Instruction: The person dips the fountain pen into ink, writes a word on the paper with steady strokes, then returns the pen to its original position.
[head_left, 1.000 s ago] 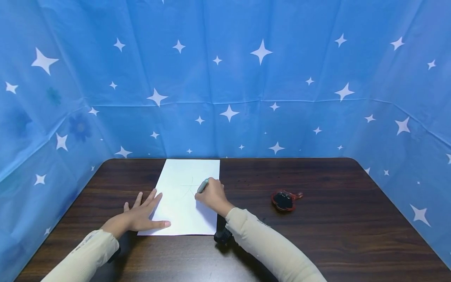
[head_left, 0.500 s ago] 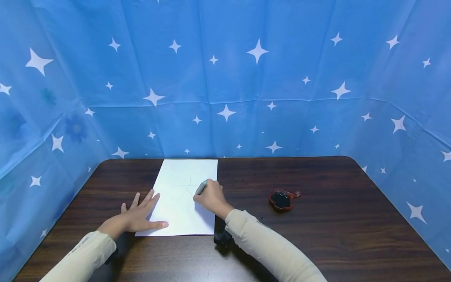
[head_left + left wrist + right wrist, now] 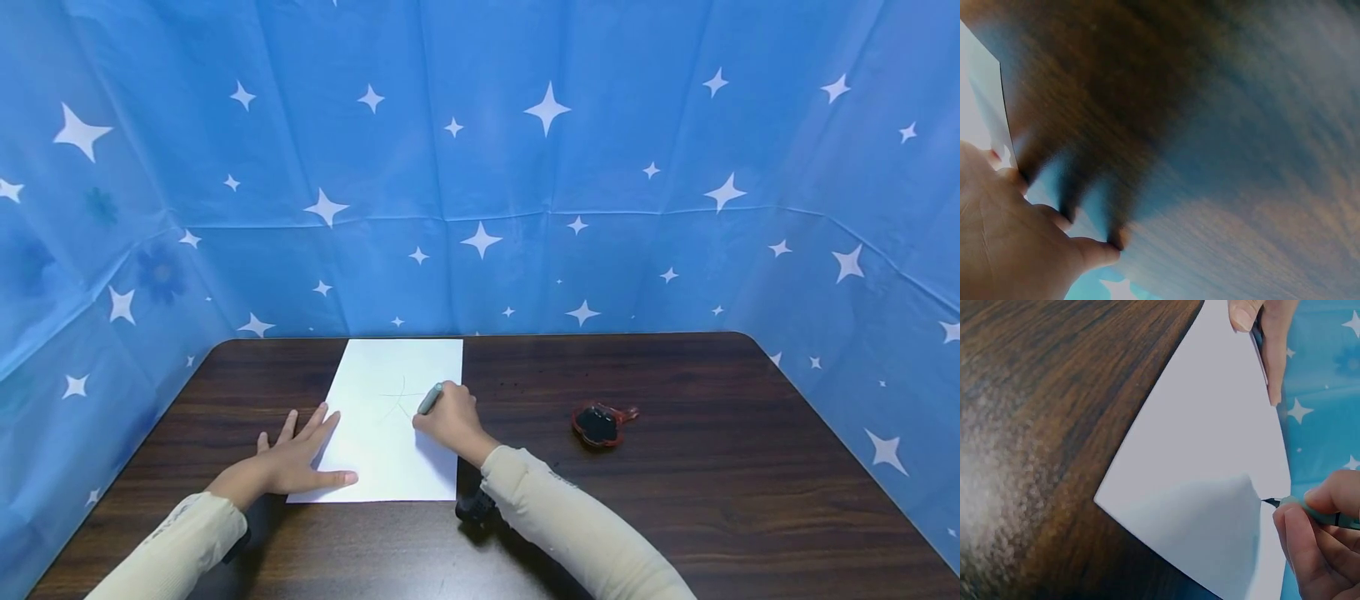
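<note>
A white sheet of paper point(image 3: 375, 467) lies on the dark wood table, with a few thin lines point(image 3: 402, 395) drawn on it, crossing and branching like a stick figure. My right hand point(image 3: 453, 421) pinches a green pen point(image 3: 430, 398) over the right half of the sheet. In the right wrist view, the dark tip of the pen point(image 3: 1297, 503) meets the paper. Fingers spread, my left hand point(image 3: 296, 467) lies flat across the sheet's lower left edge, thumb on the paper and other fingertips at its left edge and on the wood.
To the right on the table point(image 3: 712, 500) lies a small red-rimmed item point(image 3: 598, 425) with a dark, lobed face and a short red stem. Black wrist gear point(image 3: 474, 506) hangs below the right sleeve. A blue curtain point(image 3: 480, 167) with white stars surrounds the table's back and sides.
The head view has shifted slightly. My right hand has moved a little with the pen, and the lower right stroke looks slightly longer. The left hand keeps its place on the sheet.
</note>
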A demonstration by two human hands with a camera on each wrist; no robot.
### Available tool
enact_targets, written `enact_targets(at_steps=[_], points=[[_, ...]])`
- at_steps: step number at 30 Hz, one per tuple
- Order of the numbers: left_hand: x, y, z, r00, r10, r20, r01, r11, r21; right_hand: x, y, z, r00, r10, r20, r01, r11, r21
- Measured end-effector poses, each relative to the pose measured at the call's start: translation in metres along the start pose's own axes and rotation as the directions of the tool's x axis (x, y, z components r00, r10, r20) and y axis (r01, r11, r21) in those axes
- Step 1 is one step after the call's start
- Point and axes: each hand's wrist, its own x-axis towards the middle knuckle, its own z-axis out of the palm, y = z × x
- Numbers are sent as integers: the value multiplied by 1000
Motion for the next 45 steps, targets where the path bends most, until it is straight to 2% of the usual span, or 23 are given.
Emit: enact_targets(at_steps=[6, 11, 19, 24, 29, 36, 41, 45], points=[[-10, 13, -8, 1000, 3, 29, -3, 1000, -1, 2, 2, -1, 1000, -5, -1, 5, 997, 82], [-15, 22, -12, 1000, 9, 22, -9, 1000, -6, 5, -2, -9, 999, -35, -11, 36, 989, 145], [-14, 21, -12, 1000, 11, 10, -11, 1000, -3, 11, -7, -29, 998, -37, -42, 43, 986, 161], [-12, 20, -10, 1000, 7, 12, -7, 1000, -3, 12, -3, -45, 998, -28, -62, 40, 977, 208], [-11, 19, -9, 1000, 0, 14, 0, 1000, -2, 9, 7, -63, 996, -13, -92, 34, 972, 234], [-12, 19, -9, 1000, -1, 20, 1, 1000, -2, 3, 31, -92, 993, 52, -108, -16, 949, 314], [-12, 20, -10, 1000, 0, 20, 0, 1000, -6, -4, 46, -113, 986, 61, -153, -19, 965, 260], [-10, 16, -8, 1000, 15, 17, -14, 1000, -15, -10, 59, -127, 982, 95, -164, -55, 971, 234]])
